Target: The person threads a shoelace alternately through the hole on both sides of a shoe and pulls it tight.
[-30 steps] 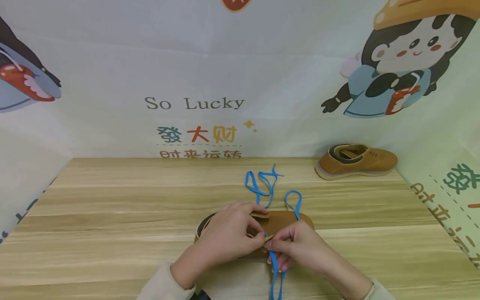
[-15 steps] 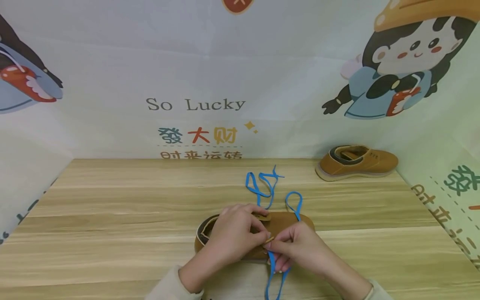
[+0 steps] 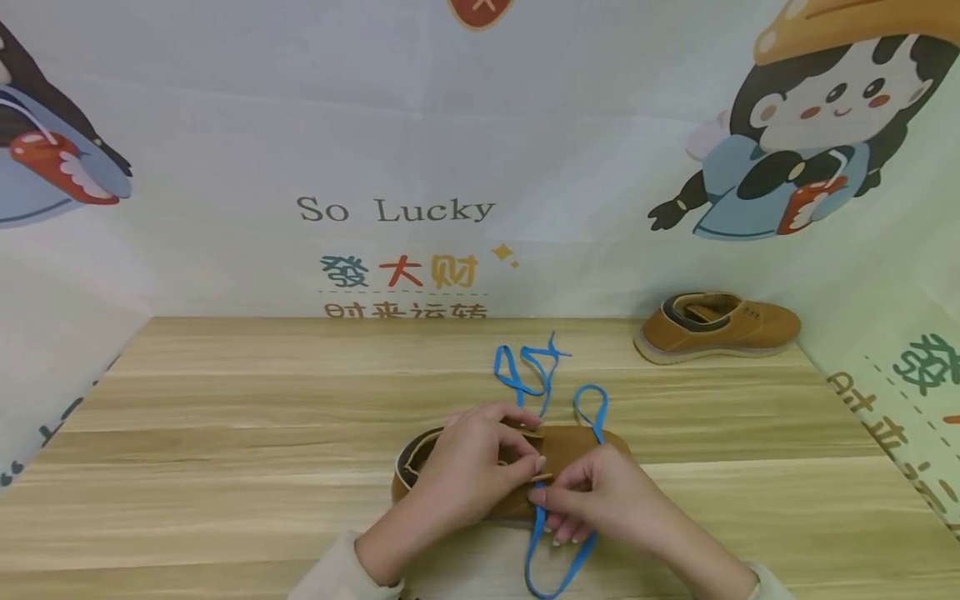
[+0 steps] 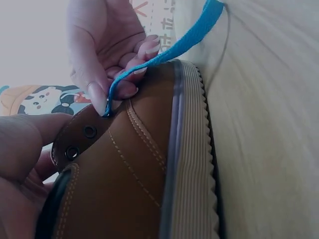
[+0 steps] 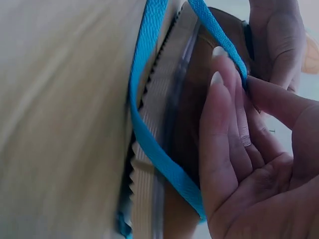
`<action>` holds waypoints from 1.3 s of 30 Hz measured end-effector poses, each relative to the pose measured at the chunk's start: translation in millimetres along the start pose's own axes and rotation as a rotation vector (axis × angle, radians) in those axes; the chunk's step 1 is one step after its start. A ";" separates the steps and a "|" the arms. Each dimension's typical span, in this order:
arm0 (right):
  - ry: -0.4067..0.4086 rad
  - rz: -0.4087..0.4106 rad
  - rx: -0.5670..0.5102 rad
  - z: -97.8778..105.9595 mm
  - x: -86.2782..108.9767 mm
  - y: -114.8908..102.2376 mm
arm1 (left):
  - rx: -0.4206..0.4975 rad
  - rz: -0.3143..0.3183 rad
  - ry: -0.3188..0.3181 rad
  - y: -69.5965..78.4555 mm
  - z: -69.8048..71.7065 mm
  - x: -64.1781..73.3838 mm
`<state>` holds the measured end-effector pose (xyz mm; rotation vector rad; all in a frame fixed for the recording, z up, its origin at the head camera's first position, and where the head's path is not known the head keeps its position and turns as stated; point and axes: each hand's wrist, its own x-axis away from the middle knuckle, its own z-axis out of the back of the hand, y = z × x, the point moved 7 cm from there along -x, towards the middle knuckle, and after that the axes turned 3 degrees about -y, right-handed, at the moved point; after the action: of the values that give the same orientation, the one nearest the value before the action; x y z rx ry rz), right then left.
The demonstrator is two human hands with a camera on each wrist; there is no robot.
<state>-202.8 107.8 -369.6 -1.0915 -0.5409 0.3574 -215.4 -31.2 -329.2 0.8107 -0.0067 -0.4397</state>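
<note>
A brown leather shoe (image 3: 573, 446) lies on its sole in front of me, toe to the right. My left hand (image 3: 468, 467) grips its near eyelet flap (image 4: 75, 137), thumb and fingers on either side of it. Two metal-ringed eyelets (image 4: 90, 131) show in the left wrist view. At the flap's front end, my right hand (image 3: 611, 500) pinches a blue shoelace (image 4: 189, 40) between thumb and forefinger, right at an eyelet mostly covered by the fingertips. In the right wrist view the flat lace (image 5: 144, 134) hangs in a slack loop beside the ridged sole (image 5: 162, 112).
More blue lace (image 3: 536, 375) lies in loose coils beyond the shoe, with a small loop (image 3: 592, 404) near the toe. A second brown shoe (image 3: 720, 327), with no lace in it, stands at the back right of the wooden table (image 3: 262, 400). Printed cloth (image 3: 405, 133) walls the back and sides.
The hanging lace loop below my right hand has drawn up and widened; its bottom now shows in the head view. My left fingertips have shifted slightly at the flap. The shoes stay put.
</note>
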 end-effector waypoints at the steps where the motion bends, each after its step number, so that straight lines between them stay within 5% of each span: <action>1: 0.009 0.008 0.042 1.9 1.0 -1.3 | 0.012 0.001 0.007 -0.5 -0.1 -0.2; 7: 0.152 0.125 0.293 18.3 6.6 -16.6 | 0.088 0.008 0.041 -4.4 1.2 -2.3; 12: 0.268 0.238 0.377 23.6 9.1 -27.4 | 0.126 0.008 0.048 -6.5 1.8 -2.5; 21: 0.182 0.233 0.303 14.9 5.1 -23.7 | 0.140 0.001 0.087 -4.5 4.0 -0.8; 26: 0.145 0.209 0.233 15.9 5.3 -20.5 | 0.119 -0.002 0.047 -4.1 3.0 -1.9; 39: 0.141 0.214 0.243 15.9 5.9 -22.4 | 0.080 -0.021 0.078 -3.4 2.3 -0.5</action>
<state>-206.9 113.1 -342.3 -0.9326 -0.2473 0.5150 -217.5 -34.7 -329.9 0.9066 0.0575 -0.4297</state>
